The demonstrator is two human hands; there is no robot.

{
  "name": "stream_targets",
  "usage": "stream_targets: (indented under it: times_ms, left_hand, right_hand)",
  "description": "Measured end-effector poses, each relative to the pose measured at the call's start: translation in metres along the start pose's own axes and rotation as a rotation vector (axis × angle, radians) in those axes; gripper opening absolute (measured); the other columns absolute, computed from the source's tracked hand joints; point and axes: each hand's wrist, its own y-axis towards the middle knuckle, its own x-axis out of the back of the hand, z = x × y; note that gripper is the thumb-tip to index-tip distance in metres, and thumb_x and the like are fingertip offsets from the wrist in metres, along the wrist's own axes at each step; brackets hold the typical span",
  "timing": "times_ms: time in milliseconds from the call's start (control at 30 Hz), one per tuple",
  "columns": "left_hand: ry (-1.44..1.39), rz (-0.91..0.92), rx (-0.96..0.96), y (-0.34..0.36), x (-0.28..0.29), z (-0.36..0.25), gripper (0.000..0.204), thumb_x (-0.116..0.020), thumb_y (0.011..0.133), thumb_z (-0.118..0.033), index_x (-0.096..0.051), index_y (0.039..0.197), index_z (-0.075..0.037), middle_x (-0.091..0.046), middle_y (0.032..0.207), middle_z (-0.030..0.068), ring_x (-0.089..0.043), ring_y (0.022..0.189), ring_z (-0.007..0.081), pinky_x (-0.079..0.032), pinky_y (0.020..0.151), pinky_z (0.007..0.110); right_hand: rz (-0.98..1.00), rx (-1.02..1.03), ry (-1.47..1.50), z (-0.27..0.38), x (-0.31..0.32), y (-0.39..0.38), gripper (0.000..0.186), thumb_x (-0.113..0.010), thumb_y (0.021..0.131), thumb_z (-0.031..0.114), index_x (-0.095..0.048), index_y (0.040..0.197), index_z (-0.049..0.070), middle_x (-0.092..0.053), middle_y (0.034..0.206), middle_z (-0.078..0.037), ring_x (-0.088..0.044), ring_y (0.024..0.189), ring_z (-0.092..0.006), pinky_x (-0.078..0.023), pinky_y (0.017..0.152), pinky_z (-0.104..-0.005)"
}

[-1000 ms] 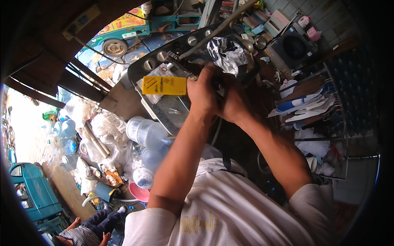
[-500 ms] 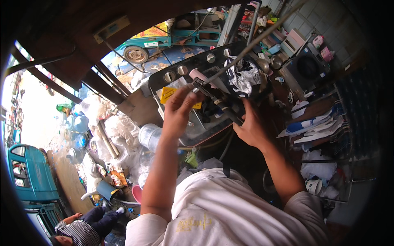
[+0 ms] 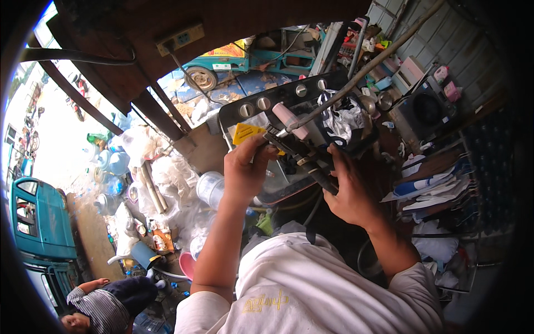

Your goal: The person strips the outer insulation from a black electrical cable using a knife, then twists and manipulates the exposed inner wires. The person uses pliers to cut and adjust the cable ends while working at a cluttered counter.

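Note:
My right hand (image 3: 353, 192) is closed round the dark handle of a long black tool (image 3: 303, 158) with a metal end; I cannot tell its exact kind. My left hand (image 3: 248, 164) pinches at the tool's metal end, fingers bent together. A brown pole (image 3: 370, 65) slants down from the upper right, its lower end meeting that metal end. Beneath both hands stands a black twin-tub washing machine (image 3: 239, 110) with several white knobs. A pale pink cylinder (image 3: 289, 119) rests on it behind the tool. White and black clothes (image 3: 342, 119) lie at its right side.
Left of the machine are a clear plastic bucket (image 3: 210, 189), plastic bags (image 3: 171, 178) and several water bottles (image 3: 114, 161). A person (image 3: 114, 303) is at the lower left. Stacked clothes (image 3: 431, 183) hang at the right, below a black appliance (image 3: 427, 108). A teal vehicle (image 3: 44, 220) stands far left.
The whole view has shifted, so the machine sits slightly further right and lower. Both hands stay on the tool; my left fingers have bent closer around its metal end.

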Motion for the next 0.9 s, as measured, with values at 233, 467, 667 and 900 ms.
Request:
stream_targets:
  times_ms: [233, 467, 667, 900]
  left_hand:
    - [0.079, -0.021, -0.045, -0.004, -0.009, 0.007, 0.02, -0.068, 0.083, -0.005, -0.063, 0.101, -0.003, -0.067, 0.074, 0.0115, -0.068, 0.067, 0.0262, -0.052, 0.064, 0.031]
    - [-0.08, 0.159, 0.091, -0.006, -0.008, -0.004, 0.018, -0.066, 0.084, -0.003, -0.062, 0.101, -0.002, -0.067, 0.074, 0.012, -0.068, 0.067, 0.0245, -0.051, 0.062, 0.03]
    - [0.113, 0.103, -0.019, -0.004, -0.005, -0.012, 0.018, -0.067, 0.083, -0.004, -0.062, 0.1, -0.002, -0.066, 0.076, 0.0137, -0.067, 0.069, 0.0296, -0.051, 0.062, 0.034]
    - [0.159, 0.144, -0.076, -0.004, -0.005, -0.016, 0.011, -0.065, 0.086, -0.003, -0.061, 0.097, 0.0, -0.066, 0.075, 0.0088, -0.063, 0.068, 0.0198, -0.05, 0.061, 0.03]
  right_hand:
    - [-0.056, -0.008, -0.252, 0.012, 0.001, -0.015, 0.074, -0.066, 0.075, 0.002, -0.031, 0.14, -0.005, -0.044, 0.131, -0.025, -0.057, 0.108, -0.0351, -0.052, 0.083, -0.0354]
    - [-0.048, 0.002, -0.158, -0.004, -0.001, -0.019, 0.077, -0.065, 0.071, 0.001, -0.03, 0.139, -0.007, -0.044, 0.126, -0.029, -0.043, 0.12, -0.0453, -0.036, 0.104, -0.044]
    - [-0.057, -0.033, -0.261, 0.012, -0.002, -0.023, 0.073, -0.063, 0.074, 0.005, -0.033, 0.139, -0.005, -0.046, 0.126, -0.028, -0.044, 0.12, -0.0449, -0.036, 0.103, -0.0444]
    - [-0.044, -0.007, -0.203, -0.003, -0.002, -0.018, 0.063, -0.064, 0.071, 0.003, -0.041, 0.129, -0.006, -0.05, 0.117, -0.029, -0.05, 0.109, -0.0463, -0.041, 0.096, -0.0473]
